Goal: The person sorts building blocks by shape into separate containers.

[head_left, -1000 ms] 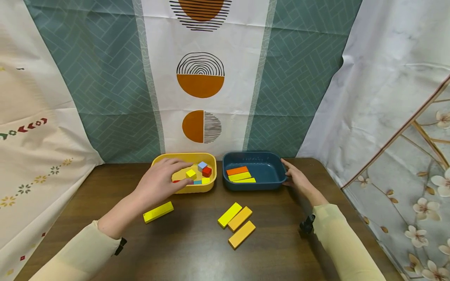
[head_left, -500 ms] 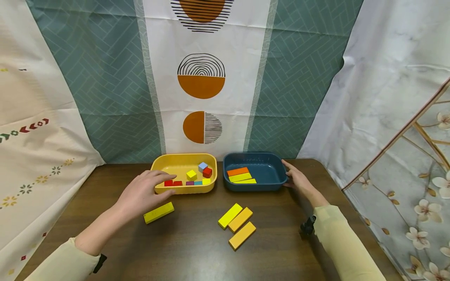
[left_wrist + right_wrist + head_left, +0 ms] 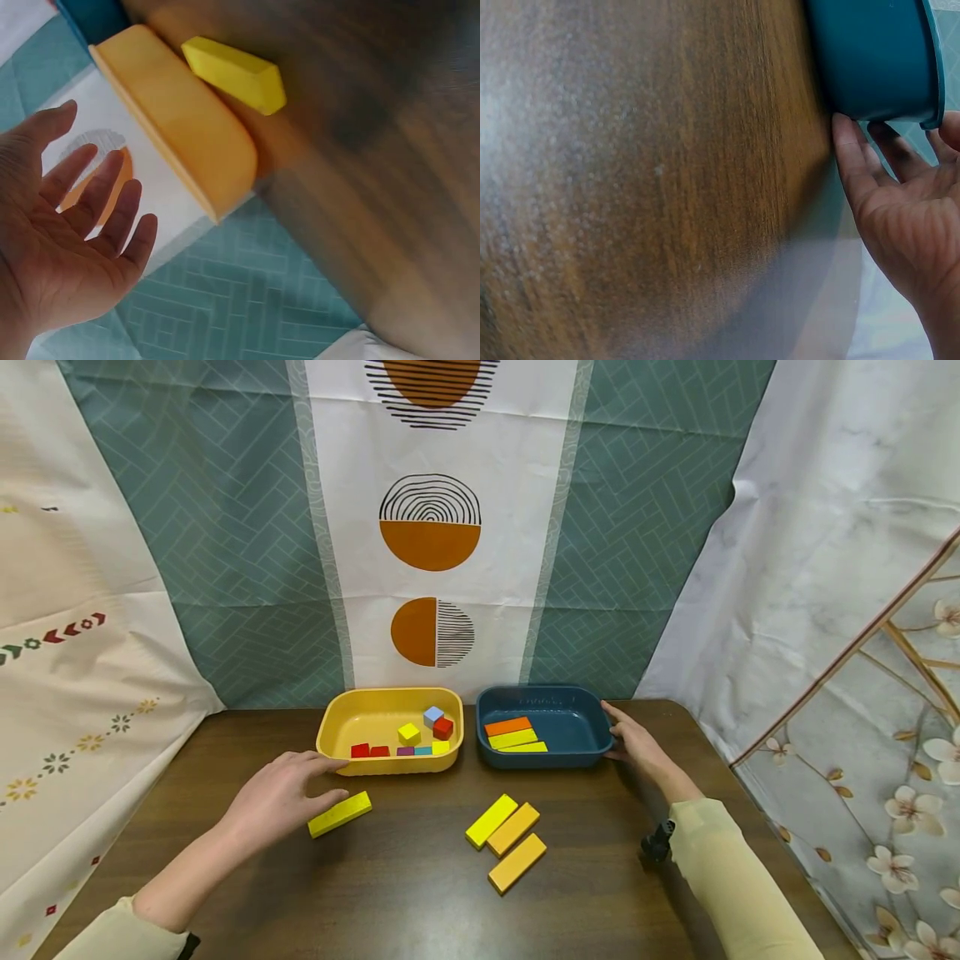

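Head view: the spread, empty left hand (image 3: 273, 797) is near the leftmost yellow block (image 3: 341, 814), likely light, stiff, best pinched mid-length; the outstretched right hand (image 3: 643, 750) touches the blue tray (image 3: 543, 760).

The left hand (image 3: 279, 795) hung, fingers relaxed, left of the blue bin (image 3: 547, 760); the right hand (image 3: 639, 745) touched its right end with fingertips.

Yellow block (image 3: 347, 814) partly hidden behind left hand (image 3: 273, 797)
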`<state>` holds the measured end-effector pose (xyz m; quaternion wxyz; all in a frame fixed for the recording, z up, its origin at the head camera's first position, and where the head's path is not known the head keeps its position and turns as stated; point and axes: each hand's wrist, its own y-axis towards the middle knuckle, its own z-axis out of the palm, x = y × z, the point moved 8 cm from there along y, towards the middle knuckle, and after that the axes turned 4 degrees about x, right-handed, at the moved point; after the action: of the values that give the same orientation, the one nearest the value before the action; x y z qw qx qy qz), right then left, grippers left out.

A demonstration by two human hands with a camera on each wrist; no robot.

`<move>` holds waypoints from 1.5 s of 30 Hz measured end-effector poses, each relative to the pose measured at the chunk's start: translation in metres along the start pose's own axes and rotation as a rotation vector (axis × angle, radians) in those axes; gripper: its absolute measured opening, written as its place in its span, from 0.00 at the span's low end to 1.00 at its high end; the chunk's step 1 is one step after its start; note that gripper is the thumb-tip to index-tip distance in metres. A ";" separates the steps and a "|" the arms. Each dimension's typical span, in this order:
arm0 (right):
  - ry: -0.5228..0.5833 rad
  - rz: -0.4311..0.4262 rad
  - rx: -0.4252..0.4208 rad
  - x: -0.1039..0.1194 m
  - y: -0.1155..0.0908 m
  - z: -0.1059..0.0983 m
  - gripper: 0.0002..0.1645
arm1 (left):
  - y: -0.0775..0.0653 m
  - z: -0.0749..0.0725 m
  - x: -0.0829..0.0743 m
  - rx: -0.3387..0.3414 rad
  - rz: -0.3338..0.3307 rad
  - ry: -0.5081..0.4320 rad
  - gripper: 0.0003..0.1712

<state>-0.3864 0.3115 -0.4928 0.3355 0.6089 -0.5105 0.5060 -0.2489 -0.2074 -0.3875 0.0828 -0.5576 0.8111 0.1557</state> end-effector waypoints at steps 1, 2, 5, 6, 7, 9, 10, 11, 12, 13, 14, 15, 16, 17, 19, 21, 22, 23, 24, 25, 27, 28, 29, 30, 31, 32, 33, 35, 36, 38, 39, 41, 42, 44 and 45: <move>0.000 0.000 0.001 0.000 0.000 0.000 0.39 | -0.002 0.002 0.002 0.001 -0.004 0.001 0.26; 0.001 -0.002 0.003 0.000 0.000 0.000 0.39 | -0.003 0.004 0.005 0.003 -0.010 0.003 0.25; 0.019 0.002 -0.003 0.000 0.000 0.000 0.39 | -0.007 0.009 0.010 0.013 -0.024 0.011 0.25; 0.024 0.003 -0.001 0.000 0.000 0.000 0.39 | -0.008 0.011 0.012 0.019 -0.030 0.013 0.24; 0.030 0.003 0.000 0.000 -0.001 0.000 0.40 | -0.009 0.012 0.014 0.023 -0.037 0.014 0.24; 0.043 0.005 -0.001 0.000 -0.001 0.000 0.40 | -0.011 0.015 0.017 0.034 -0.050 0.018 0.23; 0.046 0.005 0.001 0.000 -0.001 0.000 0.40 | -0.012 0.017 0.019 0.041 -0.057 0.020 0.23; 0.049 0.005 0.003 0.000 -0.001 0.001 0.40 | -0.013 0.019 0.021 0.049 -0.063 0.022 0.23; 0.056 0.006 0.002 0.000 -0.001 0.001 0.40 | -0.014 0.021 0.023 0.055 -0.069 0.024 0.23; 0.055 0.004 0.004 0.001 -0.001 0.001 0.40 | -0.015 0.023 0.024 0.060 -0.073 0.027 0.23; 0.055 0.004 0.005 0.001 -0.001 0.001 0.40 | -0.016 0.024 0.026 0.065 -0.077 0.031 0.23; 0.053 0.005 0.005 0.002 -0.001 0.001 0.40 | -0.017 0.026 0.028 0.071 -0.081 0.034 0.24; 0.051 0.005 0.005 0.002 -0.002 0.001 0.39 | -0.017 0.028 0.029 0.076 -0.083 0.040 0.24; 0.050 0.004 0.005 0.002 -0.002 0.001 0.39 | -0.018 0.030 0.030 0.080 -0.083 0.045 0.24; 0.048 0.002 0.007 0.002 -0.002 0.001 0.39 | -0.019 0.033 0.033 0.085 -0.084 0.056 0.25; 0.051 0.000 0.008 0.002 -0.002 0.001 0.39 | -0.020 0.036 0.036 0.091 -0.081 0.065 0.25; 0.051 -0.002 0.010 0.002 -0.002 0.001 0.39 | -0.020 0.038 0.037 0.091 -0.078 0.072 0.25; 0.050 -0.004 0.011 0.003 -0.002 0.001 0.39 | -0.020 0.040 0.038 0.092 -0.077 0.076 0.25; 0.050 -0.005 0.012 0.002 -0.002 0.001 0.39 | -0.021 0.041 0.039 0.092 -0.075 0.083 0.25; 0.049 -0.006 0.012 0.002 -0.002 0.001 0.39 | -0.021 0.043 0.040 0.091 -0.071 0.088 0.25; 0.046 -0.007 0.013 0.002 -0.002 0.001 0.39 | -0.021 0.046 0.041 0.093 -0.068 0.096 0.24; 0.047 -0.008 0.013 0.002 -0.002 0.001 0.39 | -0.021 0.048 0.041 0.092 -0.066 0.100 0.24; 0.049 -0.007 0.012 0.002 -0.001 0.000 0.38 | -0.021 0.049 0.042 0.094 -0.065 0.104 0.23; 0.049 -0.006 0.011 0.001 -0.001 0.000 0.38 | -0.022 0.051 0.043 0.097 -0.063 0.108 0.23; 0.044 -0.009 0.014 0.001 -0.001 0.001 0.38 | -0.022 0.052 0.044 0.101 -0.064 0.110 0.22; 0.043 -0.008 0.014 0.001 0.000 0.001 0.38 | -0.022 0.054 0.046 0.105 -0.066 0.114 0.22; 0.044 -0.007 0.014 0.001 0.000 0.001 0.38 | -0.022 0.055 0.047 0.109 -0.069 0.116 0.22; 0.043 -0.007 0.012 0.000 0.000 0.000 0.38 | -0.022 0.057 0.049 0.114 -0.076 0.122 0.21; 0.043 -0.008 0.011 0.000 0.000 0.000 0.38 | -0.022 0.058 0.050 0.117 -0.081 0.123 0.21; 0.046 -0.008 0.010 0.000 0.000 -0.001 0.38 | -0.022 0.060 0.052 0.124 -0.093 0.125 0.21; 0.047 -0.009 0.011 0.000 0.000 -0.001 0.38 | -0.022 0.061 0.053 0.128 -0.099 0.124 0.21; 0.042 -0.014 0.017 0.000 -0.001 -0.001 0.38 | -0.022 0.063 0.055 0.138 -0.109 0.123 0.21; 0.041 -0.016 0.019 0.000 -0.001 0.000 0.38 | -0.022 0.064 0.055 0.143 -0.113 0.122 0.22; 0.041 -0.019 0.022 0.000 -0.001 0.000 0.38 | -0.021 0.066 0.056 0.151 -0.121 0.116 0.21; 0.039 -0.019 0.023 0.000 -0.001 0.000 0.38 | -0.021 0.066 0.057 0.154 -0.124 0.113 0.21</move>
<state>-0.3853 0.3120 -0.4930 0.3429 0.6076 -0.4923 0.5205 -0.2523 -0.2415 -0.4706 0.0891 -0.6065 0.7881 0.0559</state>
